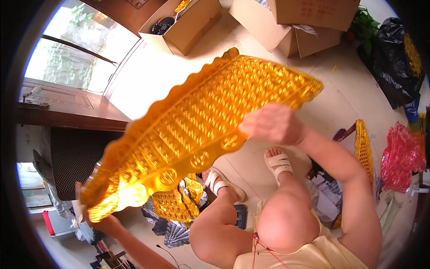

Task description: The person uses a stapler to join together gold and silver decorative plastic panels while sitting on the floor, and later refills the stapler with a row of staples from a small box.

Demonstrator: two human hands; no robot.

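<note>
A large shiny gold embossed sheet with scalloped edges and round stamped medallions is held up in the air, slanting from lower left to upper right. My right hand is closed on its near edge, past the row of medallions. At the lower left end, my left hand grips the sheet's corner, with most of its fingers hidden behind the sheet. Beneath, a pile of gold and silver embossed pieces lies on the floor beside my foot.
Open cardboard boxes stand on the floor ahead. At the right are a black plastic bag, red plastic wrapping and an upright gold piece. A wooden door and a black mesh panel are at the left.
</note>
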